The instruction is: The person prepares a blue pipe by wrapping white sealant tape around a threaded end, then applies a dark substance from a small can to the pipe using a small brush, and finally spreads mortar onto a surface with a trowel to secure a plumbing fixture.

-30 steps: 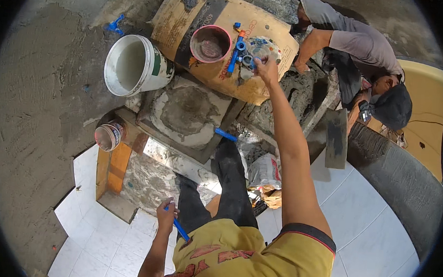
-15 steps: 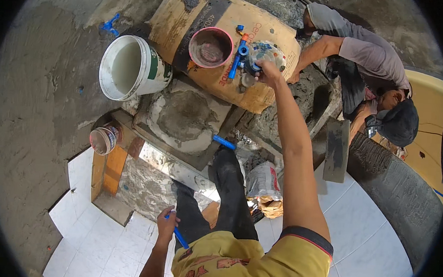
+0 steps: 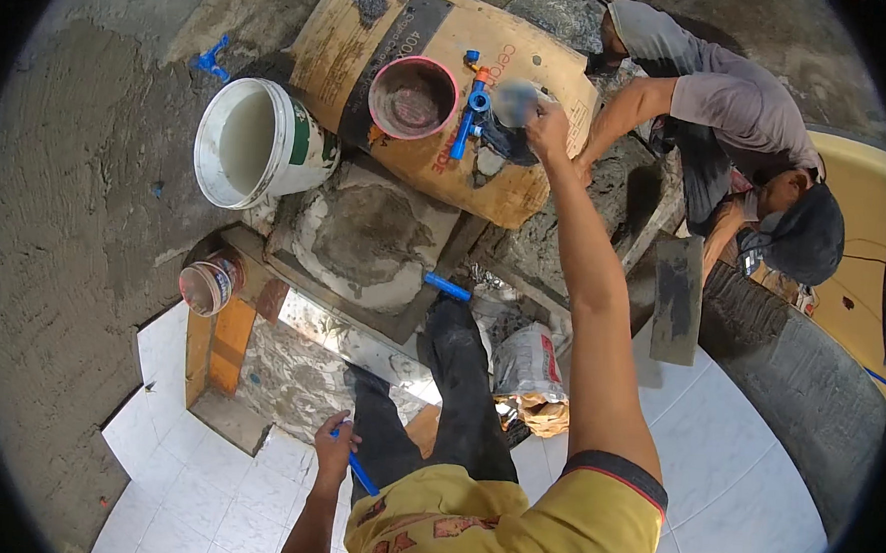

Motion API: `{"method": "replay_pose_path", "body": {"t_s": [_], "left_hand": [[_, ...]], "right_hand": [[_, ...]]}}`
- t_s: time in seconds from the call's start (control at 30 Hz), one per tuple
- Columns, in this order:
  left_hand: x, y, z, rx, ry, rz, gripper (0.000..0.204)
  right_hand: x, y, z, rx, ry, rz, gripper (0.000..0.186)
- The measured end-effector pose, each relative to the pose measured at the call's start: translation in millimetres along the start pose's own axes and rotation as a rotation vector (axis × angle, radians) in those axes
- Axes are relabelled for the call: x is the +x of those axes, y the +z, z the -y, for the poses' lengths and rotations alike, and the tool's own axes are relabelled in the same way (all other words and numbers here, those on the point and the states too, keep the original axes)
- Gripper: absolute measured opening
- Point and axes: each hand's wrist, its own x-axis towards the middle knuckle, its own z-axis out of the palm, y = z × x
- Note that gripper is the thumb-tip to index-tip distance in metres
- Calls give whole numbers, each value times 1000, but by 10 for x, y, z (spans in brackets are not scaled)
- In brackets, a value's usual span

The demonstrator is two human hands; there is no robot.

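My left hand (image 3: 335,443) is closed around a thin blue pipe (image 3: 361,475) beside my left thigh. My right arm reaches far forward over a flattened cardboard sheet (image 3: 363,82). At its end, my right hand (image 3: 548,132) is closed at the edge of a clear, roundish plastic thing (image 3: 515,102), smeared by motion. Under that hand lies a dark blue-black item (image 3: 515,146) whose kind I cannot make out. Just left of it rests a blue pipe assembly (image 3: 475,103) with an orange fitting. A pink-rimmed bucket (image 3: 412,97) stands on the cardboard.
A white bucket (image 3: 238,144) of cloudy water and a smaller tub (image 3: 205,285) stand at left. A short blue pipe (image 3: 448,285) lies by my knee. At right another person (image 3: 742,112) bends over wet mortar (image 3: 545,247); a flat grey board (image 3: 676,301) is nearby. An opened sack (image 3: 530,366) stands beside my leg.
My right hand has shifted slightly, and the clear plastic thing beside it is now blurred, baring more of the dark item. The other person's hand has moved at the cardboard's edge. My left hand stays put.
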Motion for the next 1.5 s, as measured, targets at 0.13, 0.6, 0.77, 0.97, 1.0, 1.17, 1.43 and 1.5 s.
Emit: {"method": "replay_pose_path", "body": {"t_s": [0.13, 0.6, 0.77, 0.97, 1.0, 1.17, 1.43, 1.5], "left_hand": [[-32, -55, -19, 27, -4, -27, 36], [-38, -8, 100, -3, -10, -22, 36], [0, -20, 215, -47, 15, -11, 34], [28, 5, 70, -51, 37, 17, 35], [-2, -30, 17, -56, 49, 10, 35], [170, -78, -112, -56, 89, -6, 35], [122, -222, 82, -99, 112, -52, 32], [49, -225, 0, -312, 76, -80, 28]], "right_hand": [[-84, 336, 311, -133, -54, 11, 25], [31, 416, -48, -75, -53, 102, 28], [-13, 431, 170, -87, 83, 115, 33], [8, 376, 181, -217, -43, 7, 36], [-3, 369, 251, -202, -57, 27, 35], [28, 357, 466, -136, 70, -21, 31], [-414, 464, 579, -205, -35, -241, 25], [-575, 353, 752, -170, 96, -357, 29]]}}
